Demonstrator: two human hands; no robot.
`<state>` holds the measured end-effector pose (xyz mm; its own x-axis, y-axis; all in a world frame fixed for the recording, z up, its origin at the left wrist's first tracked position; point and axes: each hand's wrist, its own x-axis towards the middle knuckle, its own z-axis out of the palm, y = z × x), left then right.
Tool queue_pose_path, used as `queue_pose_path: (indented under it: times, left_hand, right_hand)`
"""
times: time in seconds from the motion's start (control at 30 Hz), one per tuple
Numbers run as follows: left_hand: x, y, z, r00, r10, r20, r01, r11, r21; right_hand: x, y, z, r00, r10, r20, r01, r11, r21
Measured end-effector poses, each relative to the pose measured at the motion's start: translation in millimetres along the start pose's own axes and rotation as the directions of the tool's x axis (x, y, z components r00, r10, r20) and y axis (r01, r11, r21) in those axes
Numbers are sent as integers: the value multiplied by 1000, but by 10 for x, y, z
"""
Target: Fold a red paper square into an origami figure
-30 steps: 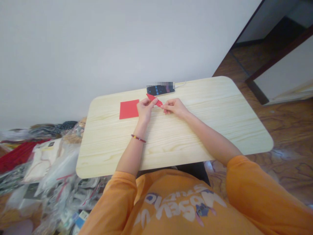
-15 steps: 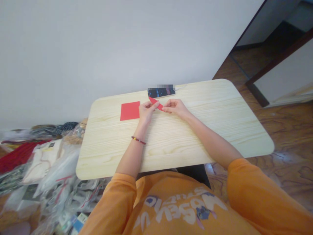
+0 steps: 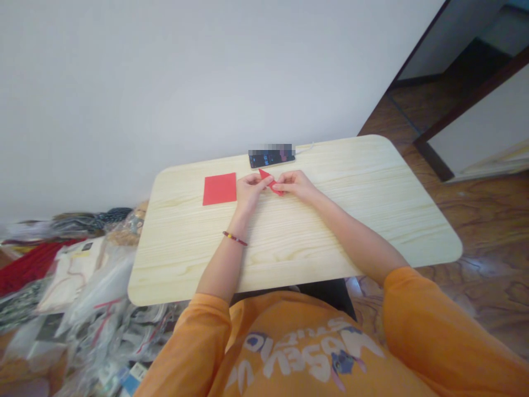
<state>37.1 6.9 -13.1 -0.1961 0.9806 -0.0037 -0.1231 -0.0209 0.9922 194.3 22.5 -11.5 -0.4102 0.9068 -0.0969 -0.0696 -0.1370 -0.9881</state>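
Between my hands is a folded piece of red paper [image 3: 265,175], narrow and pointed at its upper left end. My left hand [image 3: 249,192] pinches it from the left, thumb on top. From the right, my right hand [image 3: 296,186] grips its lower part between thumb and fingers. The fingertips of both hands nearly meet and cover the middle of the paper. Flat on the table, just left of my left hand, lies a square red sheet of paper [image 3: 219,189].
A phone [image 3: 271,159] with a white cable rests at the back of the pale wooden table [image 3: 314,242], near the wall. Bagged clothes [image 3: 82,275] are piled on the left. To the right are a wooden floor and a doorway.
The folded paper has shifted slightly right and turned steeper. My right hand's fingers have moved in closer to my left thumb and cover more of the paper.
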Motion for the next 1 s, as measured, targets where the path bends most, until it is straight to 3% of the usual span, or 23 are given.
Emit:
queue_pose_path:
  times: [0.17, 0.3, 0.47, 0.63, 0.83, 1.0]
  left_hand:
    - [41, 9, -26, 993, -28, -111, 14, 993, -121]
    - [19, 39, -7, 997, -54, -55, 44, 985, -167]
    - [-66, 31, 69, 993, -25, 112, 30, 998, -50]
    - [-72, -16, 75, 997, 7, 78, -5, 1000, -30]
    - [-94, -27, 83, 995, 6, 96, -10, 999, 47]
    - [-150, -55, 153, 995, 31, 91, -44, 988, 148]
  right_hand:
    - [-10, 10, 10, 1000, 11, -3, -11, 1000, 12]
    - [-3, 39, 13, 998, -31, -54, 32, 999, 32]
    - [50, 128, -14, 985, -57, -163, 75, 991, 110]
    - [51, 112, 4, 986, -63, -156, 75, 994, 74]
    - [20, 42, 25, 903, -237, -359, 234, 971, -54]
    - [8, -10, 11, 876, -278, -394, 273, 960, -69]
